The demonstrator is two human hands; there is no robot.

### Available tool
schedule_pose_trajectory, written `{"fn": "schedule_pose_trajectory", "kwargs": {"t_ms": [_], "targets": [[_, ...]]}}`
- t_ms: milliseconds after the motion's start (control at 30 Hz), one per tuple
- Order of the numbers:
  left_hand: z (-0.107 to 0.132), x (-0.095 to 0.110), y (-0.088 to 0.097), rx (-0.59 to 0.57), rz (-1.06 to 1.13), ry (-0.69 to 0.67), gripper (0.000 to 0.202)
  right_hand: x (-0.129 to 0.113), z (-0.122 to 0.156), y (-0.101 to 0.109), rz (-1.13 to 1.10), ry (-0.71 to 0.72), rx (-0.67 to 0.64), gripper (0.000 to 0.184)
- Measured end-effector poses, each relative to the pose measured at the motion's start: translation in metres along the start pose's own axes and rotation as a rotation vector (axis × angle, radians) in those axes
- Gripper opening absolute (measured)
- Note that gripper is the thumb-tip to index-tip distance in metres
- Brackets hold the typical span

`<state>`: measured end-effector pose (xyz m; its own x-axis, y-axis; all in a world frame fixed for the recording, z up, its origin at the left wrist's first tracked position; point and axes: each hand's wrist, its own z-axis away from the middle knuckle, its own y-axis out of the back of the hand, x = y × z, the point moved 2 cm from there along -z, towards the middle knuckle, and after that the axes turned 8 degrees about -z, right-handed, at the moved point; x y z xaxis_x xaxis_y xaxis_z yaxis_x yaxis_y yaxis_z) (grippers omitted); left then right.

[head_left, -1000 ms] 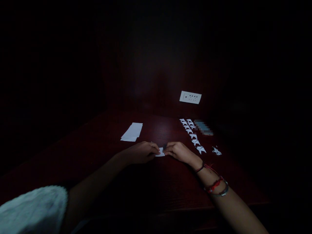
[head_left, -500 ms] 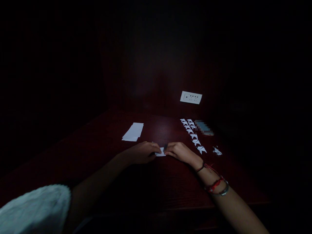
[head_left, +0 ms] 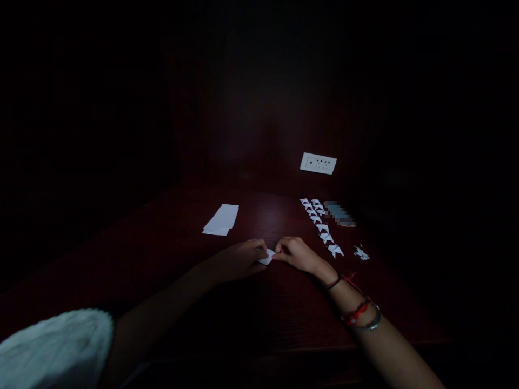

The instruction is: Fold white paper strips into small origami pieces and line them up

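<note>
Between my hands, just above or on the dark red table (head_left: 259, 302), is a small folded piece of white paper (head_left: 267, 257). My left hand (head_left: 245, 255), with a ring on one finger, is closed on the paper's left part and covers some of it. The fingertips of my right hand (head_left: 295, 254) pinch its right corner. A stack of white paper strips (head_left: 223, 220) lies beyond my left hand. Past my right hand, folded white paper pieces (head_left: 324, 232) with pointed ends run in two rows.
A phone-like flat object (head_left: 339, 214), blurred out, lies right of the rows. Small white paper scraps (head_left: 361, 253) form a little pile nearer to me. A white socket panel (head_left: 318, 163) is on the upright surface behind. The surroundings are very dark.
The folded paper has turned, so a corner now points toward my right hand. My left hand has shifted slightly toward me, and my right fingers have moved to that corner.
</note>
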<state>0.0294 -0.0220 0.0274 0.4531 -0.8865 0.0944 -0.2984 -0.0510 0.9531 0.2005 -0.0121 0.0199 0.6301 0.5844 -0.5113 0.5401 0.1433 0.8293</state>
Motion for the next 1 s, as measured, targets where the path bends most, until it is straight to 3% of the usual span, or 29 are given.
{"fn": "schedule_pose_trajectory", "kwargs": {"t_ms": [267, 600, 1000], "targets": [[0.0024, 0.002, 0.0029, 0.021, -0.089, -0.02, 0.026, -0.001, -0.0002, -0.0033, 0.001, -0.037, 0.007, 0.012], [0.0082, -0.0008, -0.0023, -0.031, -0.025, -0.021, 0.038, 0.0004, 0.0011, -0.0053, 0.01, -0.133, -0.01, 0.01], [0.0093, -0.001, -0.0034, -0.07, -0.111, -0.003, 0.042, -0.0022, 0.0016, -0.0029, -0.003, -0.111, 0.005, 0.006]]}}
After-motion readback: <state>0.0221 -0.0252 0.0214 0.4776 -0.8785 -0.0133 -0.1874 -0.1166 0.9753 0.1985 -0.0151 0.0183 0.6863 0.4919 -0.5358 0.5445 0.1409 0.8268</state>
